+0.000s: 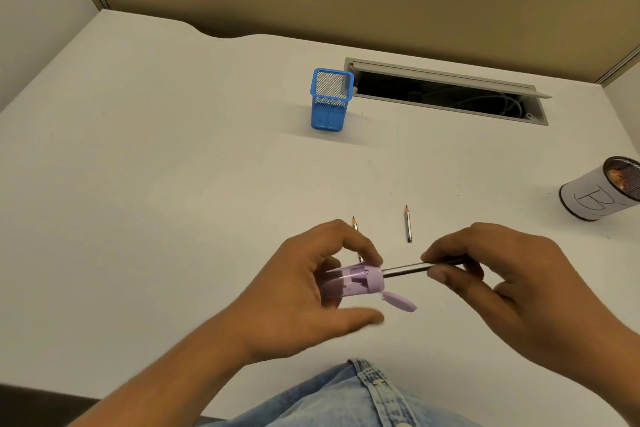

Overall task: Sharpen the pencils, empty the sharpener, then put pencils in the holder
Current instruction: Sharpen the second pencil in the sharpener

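Observation:
My left hand (298, 291) grips a lilac sharpener (349, 282) with a clear barrel, held sideways above the desk; its small lid flap (401, 302) hangs open below. My right hand (498, 281) pinches a dark pencil (405, 269) whose tip is pushed into the sharpener's mouth. Two short sharpened pencils lie on the desk beyond my hands, points away from me: one (408, 224) in the open, the other (355, 224) partly hidden behind my left fingers. A blue mesh pencil holder (329, 104) stands upright farther back, with nothing seen inside.
A white-wrapped round can (595, 198) with shavings inside stands at the right edge. An open cable trough (446, 94) is cut into the white desk (173, 166) behind the holder. Beige partition walls close off the back.

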Available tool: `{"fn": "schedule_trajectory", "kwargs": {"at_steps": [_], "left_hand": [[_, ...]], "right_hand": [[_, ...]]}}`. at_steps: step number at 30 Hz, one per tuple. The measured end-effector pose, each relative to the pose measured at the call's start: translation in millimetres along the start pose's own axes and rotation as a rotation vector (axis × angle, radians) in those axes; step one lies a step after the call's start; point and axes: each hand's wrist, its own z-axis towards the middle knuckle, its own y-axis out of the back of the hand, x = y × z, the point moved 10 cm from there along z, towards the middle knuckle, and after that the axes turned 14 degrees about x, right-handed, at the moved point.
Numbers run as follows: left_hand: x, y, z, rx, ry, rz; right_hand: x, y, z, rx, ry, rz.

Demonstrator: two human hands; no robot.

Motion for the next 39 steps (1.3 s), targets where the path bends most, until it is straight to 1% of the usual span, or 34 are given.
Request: {"fn": "schedule_trajectory", "kwargs": {"at_steps": [3,5,7,11,13,15,16,17,18,19,20,21,23,24,26,27,28,29,30,31,32,33,34,35,36,37,38,39], "left_hand": [[-8.8,11.0,-2.0,-0.133,-0.047,0.198],[-11.8,11.0,-3.7,-0.15,-0.06,0.255],[-13.9,8.3,-4.7,-0.14,-0.069,0.232],[-18.0,2.0,-2.1,-0.099,-0.103,0.119],[-20.4,3.1,-3.0,-0.114,-0.121,0.108],[-25.0,3.9,-4.6,-0.122,-0.163,0.152],[-28.4,3.5,-5.3,-0.121,-0.192,0.205],[-32.1,2.3,-6.0,-0.118,-0.224,0.277],[-35.3,0.0,-7.0,-0.113,-0.259,0.362],[-37.9,-3.9,-8.3,-0.102,-0.295,0.447],[-39.2,-9.6,-10.4,-0.09,-0.324,0.514],[-39.2,-14.4,-11.3,-0.073,-0.337,0.548],[-31.3,-16.7,-10.0,-0.044,-0.272,0.465],[-24.4,-14.2,-8.0,-0.043,-0.193,0.37],[-4.1,-10.6,-5.2,-0.049,-0.025,0.14],[4.9,-11.6,-4.1,-0.038,0.041,0.023],[10.7,-14.2,-3.0,-0.017,0.088,-0.08],[12.4,-17.2,-2.0,-0.001,0.106,-0.152],[12.4,-18.5,-1.3,-0.003,0.109,-0.187],[10.5,-17.8,-1.0,-0.021,0.098,-0.177],[6.9,-15.1,-1.4,-0.053,0.069,-0.118],[0.2,-11.5,-2.5,-0.089,0.008,-0.004],[-10.5,-10.2,-3.3,-0.108,-0.074,0.144],[-21.6,-13.1,-4.2,-0.102,-0.157,0.303],[-27.5,-18.9,-5.4,-0.084,-0.217,0.421],[-28.2,-23.7,-6.2,-0.063,-0.246,0.469],[-26.9,-24.4,-6.3,-0.052,-0.243,0.453],[-24.5,-21.3,-5.7,-0.055,-0.21,0.398]], "right_hand": [[-4.2,-6.7,0.8,0.044,-0.011,-0.003],[-4.7,-7.1,0.9,0.046,0.002,-0.014],[-1.5,-4.6,0.6,0.014,0.045,-0.058],[10.4,2.2,-5.6,-0.112,0.163,-0.177],[19.6,0.4,-6.8,-0.124,0.203,-0.284],[22.2,-1.6,-7.3,-0.098,0.208,-0.282],[18.9,-2.7,-4.9,-0.068,0.152,-0.197],[8.5,-8.5,-1.3,-0.001,0.061,-0.009],[-5.4,-20.1,1.3,0.087,-0.061,0.279],[-19.8,-40.3,0.5,0.192,-0.193,0.619],[-33.3,-60.2,-5.6,0.283,-0.338,0.861],[-36.8,-73.3,-9.1,0.355,-0.403,0.981],[-41.4,-81.6,-13.9,0.413,-0.436,0.881],[-41.7,-75.5,-14.1,0.388,-0.406,0.736],[-32.6,-51.1,-9.2,0.266,-0.256,0.414],[-22.4,-37.1,-6.4,0.197,-0.147,0.194],[-6.3,-25.8,-4.2,0.127,-0.026,-0.053],[7.3,-22.6,-4.7,0.098,0.094,-0.231],[14.1,-24.3,-7.8,0.086,0.184,-0.341],[16.8,-25.5,-7.7,0.085,0.2,-0.379],[14.9,-27.1,-3.8,0.121,0.144,-0.321],[7.2,-28.5,1.3,0.181,0.044,-0.12],[-4.9,-35.6,3.7,0.256,-0.091,0.175],[-20.3,-51.1,2.3,0.322,-0.233,0.543],[-33.8,-65.1,-3.4,0.379,-0.375,0.807],[-39.3,-76.0,-8.4,0.427,-0.437,0.93],[-43.3,-81.2,-10.7,0.444,-0.457,0.905],[-42.9,-77.8,-9.5,0.436,-0.426,0.806]]}}
